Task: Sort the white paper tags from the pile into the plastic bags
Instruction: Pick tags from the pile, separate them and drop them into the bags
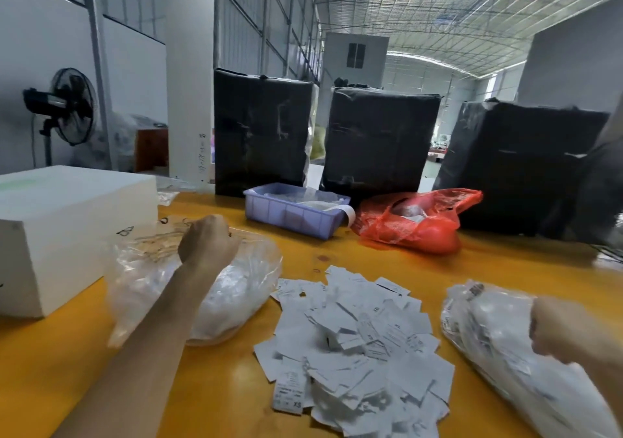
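Warehouse bench, yellow table top. Left hand fingers are curled in over the mouth of the left plastic bag; whether they pinch a tag or the film cannot be told. Right hand is fisted over the right plastic bag, contents hidden. Pile of white paper tags lies loose between the two bags, near both. Tags look light, thin and bendy, overlapping, likely to slide; best pinched by an edge, singly or as a small stack. Bags are limp and crinkly; hold the mouth open at the rim.
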The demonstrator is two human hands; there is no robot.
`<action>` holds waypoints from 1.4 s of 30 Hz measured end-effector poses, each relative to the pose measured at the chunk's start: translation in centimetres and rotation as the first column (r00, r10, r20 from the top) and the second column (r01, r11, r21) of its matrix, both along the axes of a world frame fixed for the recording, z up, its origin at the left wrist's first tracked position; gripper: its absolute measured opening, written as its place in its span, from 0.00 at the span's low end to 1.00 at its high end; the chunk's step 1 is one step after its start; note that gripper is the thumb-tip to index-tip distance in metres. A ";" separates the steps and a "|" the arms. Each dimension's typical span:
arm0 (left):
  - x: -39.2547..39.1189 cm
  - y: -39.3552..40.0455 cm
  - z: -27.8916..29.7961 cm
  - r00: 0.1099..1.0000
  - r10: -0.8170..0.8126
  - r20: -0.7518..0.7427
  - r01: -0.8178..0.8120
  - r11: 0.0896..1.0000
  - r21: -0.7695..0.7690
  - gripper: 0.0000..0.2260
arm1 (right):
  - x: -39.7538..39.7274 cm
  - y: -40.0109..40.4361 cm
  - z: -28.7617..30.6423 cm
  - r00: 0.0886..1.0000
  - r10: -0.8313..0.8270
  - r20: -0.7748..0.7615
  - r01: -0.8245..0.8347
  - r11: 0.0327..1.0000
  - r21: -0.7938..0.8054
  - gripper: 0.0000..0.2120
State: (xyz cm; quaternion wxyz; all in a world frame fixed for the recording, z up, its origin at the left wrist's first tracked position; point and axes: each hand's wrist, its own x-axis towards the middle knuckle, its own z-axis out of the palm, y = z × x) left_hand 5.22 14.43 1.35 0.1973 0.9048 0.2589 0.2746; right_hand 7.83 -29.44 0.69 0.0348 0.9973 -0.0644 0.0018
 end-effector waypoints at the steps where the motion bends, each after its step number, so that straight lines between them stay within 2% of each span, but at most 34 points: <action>1: 0.3 -1.2 0.1 0.996 -0.080 0.029 0.081 0.997 -0.014 0.12 | -0.3 -0.1 -0.3 1.000 -0.006 -0.031 0.004 0.998 -0.059 0.09; 4: 0.9 -5.4 -0.5 0.952 -0.296 0.071 0.298 0.955 -0.008 0.14 | -0.3 0.0 -1.3 0.997 -0.018 -0.077 0.012 0.997 -0.074 0.20; 8: 0.7 -10.6 -2.3 0.841 -0.541 0.019 0.541 0.841 -0.021 0.11 | 0.3 -0.9 -2.1 0.994 -0.079 0.078 0.060 0.974 0.218 0.08; 12: 0.1 -14.1 -4.6 0.715 -0.696 -0.063 0.696 0.717 -0.035 0.09 | 0.5 -2.1 -1.9 0.983 -0.111 0.147 0.043 0.914 0.403 0.11; 15: -0.1 -15.3 -5.5 0.663 -0.747 -0.050 0.743 0.665 -0.075 0.07 | 0.6 -2.6 -1.3 0.987 -0.130 0.097 0.052 0.822 0.567 0.18; 18: 0.0 -15.6 -5.6 0.645 -0.763 -0.030 0.760 0.646 -0.076 0.06 | -0.1 -2.2 -0.5 0.992 -0.100 0.081 0.012 0.698 0.716 0.10; 20: -0.1 -15.7 -5.6 0.641 -0.767 -0.024 0.764 0.641 -0.078 0.06 | -0.5 -1.7 0.0 0.992 -0.083 0.095 -0.025 0.611 0.791 0.09; 21: -0.2 -15.8 -5.6 0.641 -0.767 -0.022 0.764 0.640 -0.080 0.06 | -0.6 -1.5 0.1 0.990 -0.086 0.113 -0.038 0.607 0.794 0.11; 24: -0.3 -15.9 -5.8 0.639 -0.769 -0.018 0.765 0.638 -0.085 0.05 | -0.6 -1.1 0.2 0.979 -0.087 0.183 -0.072 0.693 0.717 0.14; 27: -0.3 -15.9 -5.9 0.637 -0.771 -0.020 0.766 0.636 -0.095 0.06 | -0.5 -1.4 0.0 0.968 -0.103 0.228 -0.083 0.728 0.681 0.10; 30: -0.3 -15.9 -6.0 0.635 -0.772 -0.022 0.767 0.633 -0.101 0.06 | -0.3 -1.9 0.1 0.978 -0.097 0.184 -0.059 0.719 0.692 0.05; 33: -0.3 -15.9 -6.0 0.635 -0.772 -0.019 0.767 0.633 -0.105 0.06 | -0.3 -2.1 0.2 0.989 -0.102 0.111 -0.004 0.718 0.696 0.06; 36: -0.3 -15.9 -6.1 0.629 -0.777 -0.014 0.771 0.627 -0.110 0.06 | -0.3 -1.9 -0.3 0.992 -0.089 0.088 0.028 0.842 0.539 0.10; 38: -0.3 -15.9 -6.2 0.625 -0.781 -0.013 0.775 0.622 -0.115 0.06 | -0.4 -1.6 -0.7 0.994 -0.066 0.083 0.020 0.884 0.466 0.15; 40: -0.3 -15.9 -6.3 0.621 -0.783 -0.014 0.778 0.619 -0.112 0.06 | -0.3 -1.4 -0.8 0.995 -0.037 0.091 -0.013 0.872 0.489 0.18; 42: -0.3 -15.9 -6.3 0.619 -0.785 -0.015 0.780 0.617 -0.108 0.06 | -0.2 -1.2 -0.6 0.995 -0.018 0.103 -0.045 0.810 0.585 0.14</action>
